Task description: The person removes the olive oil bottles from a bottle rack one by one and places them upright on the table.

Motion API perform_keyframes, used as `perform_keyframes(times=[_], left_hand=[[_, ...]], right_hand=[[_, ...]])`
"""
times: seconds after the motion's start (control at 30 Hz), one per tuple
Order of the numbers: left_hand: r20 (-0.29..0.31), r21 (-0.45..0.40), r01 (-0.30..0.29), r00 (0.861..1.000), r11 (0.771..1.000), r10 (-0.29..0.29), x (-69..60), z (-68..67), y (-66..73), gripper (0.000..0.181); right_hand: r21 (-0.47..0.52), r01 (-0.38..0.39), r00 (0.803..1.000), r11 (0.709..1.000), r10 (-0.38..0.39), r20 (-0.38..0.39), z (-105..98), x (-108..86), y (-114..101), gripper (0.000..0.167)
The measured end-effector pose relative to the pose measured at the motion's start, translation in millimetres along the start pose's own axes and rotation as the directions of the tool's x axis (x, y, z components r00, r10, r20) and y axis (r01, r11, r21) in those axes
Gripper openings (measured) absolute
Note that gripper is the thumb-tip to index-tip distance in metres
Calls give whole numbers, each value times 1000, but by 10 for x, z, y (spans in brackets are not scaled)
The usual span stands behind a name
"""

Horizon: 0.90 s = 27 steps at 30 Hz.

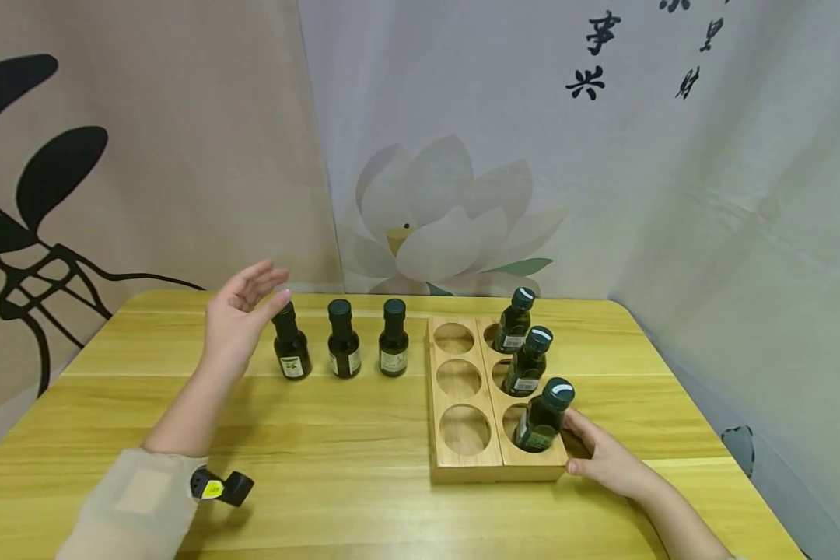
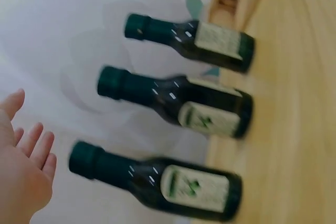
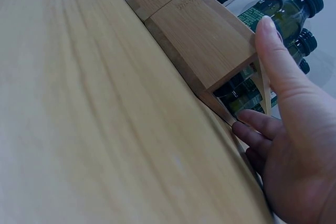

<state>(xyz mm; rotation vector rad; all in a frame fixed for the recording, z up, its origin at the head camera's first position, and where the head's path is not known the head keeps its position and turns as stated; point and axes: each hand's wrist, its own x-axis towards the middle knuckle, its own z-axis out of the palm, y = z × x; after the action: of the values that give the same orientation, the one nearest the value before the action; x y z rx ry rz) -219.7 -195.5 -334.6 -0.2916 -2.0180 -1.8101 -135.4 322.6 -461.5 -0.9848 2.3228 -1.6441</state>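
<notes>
Three dark bottles with green caps stand upright in a row: the left one [image 1: 292,346], the middle one [image 1: 344,342] and the right one [image 1: 393,342]. My left hand [image 1: 241,311] is raised beside the left bottle's cap, fingers relaxed, holding nothing; the left wrist view shows the hand [image 2: 26,166] apart from the bottles. Right of them sits a wooden rack [image 1: 465,459] of round holes, its left column unfilled. Bottles, the nearest one [image 1: 540,420] included, fill its right column, leaning. My right hand [image 1: 612,463] rests at the rack's front right corner, thumb and fingers spread in the right wrist view [image 3: 299,145].
The wooden table [image 1: 322,482] ends at a back edge against a hanging cloth [image 1: 252,155] printed with a lotus and leaves. A small black device [image 1: 222,488] is strapped at my left wrist.
</notes>
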Motion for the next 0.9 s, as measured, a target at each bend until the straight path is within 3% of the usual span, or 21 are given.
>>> perform_keyframes(times=[0.17,0.43,0.63,0.9], left_hand=[[27,-135,-29,999,990,33,-22,116,187,50],[92,-160,-56,993,986,72,-106,351,441,47],[149,-190,-117,978,975,146,-229,601,500,45],[244,-224,-133,951,966,187,-411,976,528,49]], right_hand=[[-8,-16,1000,1000,16,1,1,-1,-10,88],[4,-20,1000,1000,20,-2,2,0,-9,87],[-9,-10,1000,1000,10,-4,7,3,-50,86],[-11,-20,1000,1000,20,-4,14,3,-80,85]])
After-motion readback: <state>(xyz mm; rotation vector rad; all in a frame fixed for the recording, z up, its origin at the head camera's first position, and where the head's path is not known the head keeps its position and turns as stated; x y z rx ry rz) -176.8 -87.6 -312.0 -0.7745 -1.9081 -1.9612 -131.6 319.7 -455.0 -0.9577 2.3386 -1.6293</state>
